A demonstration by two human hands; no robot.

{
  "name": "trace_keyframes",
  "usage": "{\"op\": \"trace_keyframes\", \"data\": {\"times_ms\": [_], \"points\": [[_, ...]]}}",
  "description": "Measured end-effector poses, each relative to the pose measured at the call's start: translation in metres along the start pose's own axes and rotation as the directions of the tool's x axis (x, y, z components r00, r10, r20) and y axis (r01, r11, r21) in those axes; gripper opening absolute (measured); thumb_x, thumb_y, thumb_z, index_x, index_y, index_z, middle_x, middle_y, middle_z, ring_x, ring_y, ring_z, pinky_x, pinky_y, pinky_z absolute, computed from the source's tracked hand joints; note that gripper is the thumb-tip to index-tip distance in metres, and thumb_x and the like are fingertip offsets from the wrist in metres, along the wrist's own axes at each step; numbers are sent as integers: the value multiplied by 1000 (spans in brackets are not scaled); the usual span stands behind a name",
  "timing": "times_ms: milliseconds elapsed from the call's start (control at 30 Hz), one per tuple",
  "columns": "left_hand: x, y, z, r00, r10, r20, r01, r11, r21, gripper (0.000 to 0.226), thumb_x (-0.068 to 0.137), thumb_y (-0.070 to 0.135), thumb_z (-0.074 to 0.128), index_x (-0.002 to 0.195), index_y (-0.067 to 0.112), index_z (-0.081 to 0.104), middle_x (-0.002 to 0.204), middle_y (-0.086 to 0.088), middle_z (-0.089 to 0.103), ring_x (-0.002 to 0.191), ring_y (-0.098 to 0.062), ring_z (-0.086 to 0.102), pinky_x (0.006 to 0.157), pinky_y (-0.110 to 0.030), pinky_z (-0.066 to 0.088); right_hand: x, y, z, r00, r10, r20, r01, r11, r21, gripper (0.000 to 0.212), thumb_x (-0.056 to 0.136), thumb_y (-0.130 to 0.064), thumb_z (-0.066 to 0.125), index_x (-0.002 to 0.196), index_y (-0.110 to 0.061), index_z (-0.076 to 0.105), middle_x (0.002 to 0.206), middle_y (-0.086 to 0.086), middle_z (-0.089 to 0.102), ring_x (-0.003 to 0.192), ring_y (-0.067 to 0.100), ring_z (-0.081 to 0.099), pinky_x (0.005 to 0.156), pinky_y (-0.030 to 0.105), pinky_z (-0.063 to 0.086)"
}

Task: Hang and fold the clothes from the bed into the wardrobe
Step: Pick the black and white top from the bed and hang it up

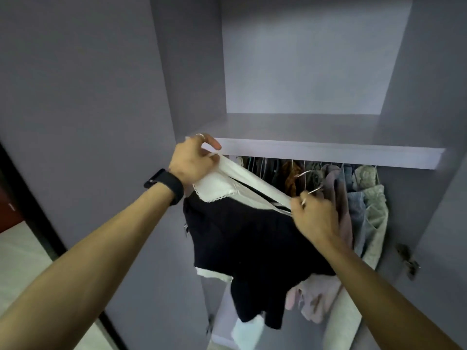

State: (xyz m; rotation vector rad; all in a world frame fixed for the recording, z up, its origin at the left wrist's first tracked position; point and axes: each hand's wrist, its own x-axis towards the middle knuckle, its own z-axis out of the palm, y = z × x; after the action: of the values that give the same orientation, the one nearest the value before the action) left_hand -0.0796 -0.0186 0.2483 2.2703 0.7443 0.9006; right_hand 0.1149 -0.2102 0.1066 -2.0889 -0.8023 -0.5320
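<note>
Hung: clothes (358, 198) under the far shelf (328, 154).
Hands: left hand (192, 161) pinches collar (219, 186) of black top (242, 238); right hand (314, 214) grips it near hanger (307, 173).
Left: we judge hooking remains; bed unseen.

A black wristband (164, 185) sits just behind the left hand (192, 160), while well below and left of it a dark strip (38, 218) borders pale floor (20, 274) and a reddish-brown patch (7, 208).

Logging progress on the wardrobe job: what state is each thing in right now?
Black top: not hung yet, stretched between both hands.
Left hand: pinching its white collar.
Right hand: gripping the collar's other end.
Hanging clothes: on hangers under the shelf.
Wardrobe: open.
</note>
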Motion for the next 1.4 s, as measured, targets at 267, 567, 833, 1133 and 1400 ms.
{"op": "trace_keyframes", "data": {"times_ms": [267,567,833,1133,1400], "points": [[-1,2,41,988,120,101,-131,984,117,14,90,22,62,93,34,68,87,12,69,89,-10,62,65,0,39,52,-43,-40,881,-239,408,300,950,-92,35,93,-37,41,62,-22,47,59,-7,50,63,24,50,58,33,35],[-32,-27,98,875,74,478,-25,994,-108,21,93,51,60,113,46,63,123,18,61,120,-7,54,104,-26,39,60,-44,-27,882,-260,392,292,956,-23,46,105,-39,43,61,-26,41,52,-6,48,51,5,44,58,34,27],[-53,-41,100,867,352,353,-459,838,294,28,99,60,37,119,47,53,102,18,66,90,-13,64,67,-31,45,32,-17,-38,935,-224,275,183,969,168,40,95,-49,61,66,-25,47,51,-6,49,50,8,48,55,28,36],[-67,-72,96,923,232,308,-340,867,364,39,100,57,28,115,35,57,111,13,62,98,-23,65,76,-43,55,-3,62,-40,650,176,739,-351,932,87,73,84,-87,30,127,-39,66,139,-11,60,136,17,48,119,44,30],[-66,-26,128,888,246,389,-307,946,102,22,102,46,47,98,26,56,83,9,66,80,-9,63,78,-37,49,-29,50,-13,874,42,484,-219,924,315,32,104,-46,43,95,-23,63,88,-7,67,85,9,62,71,21,42]]}}
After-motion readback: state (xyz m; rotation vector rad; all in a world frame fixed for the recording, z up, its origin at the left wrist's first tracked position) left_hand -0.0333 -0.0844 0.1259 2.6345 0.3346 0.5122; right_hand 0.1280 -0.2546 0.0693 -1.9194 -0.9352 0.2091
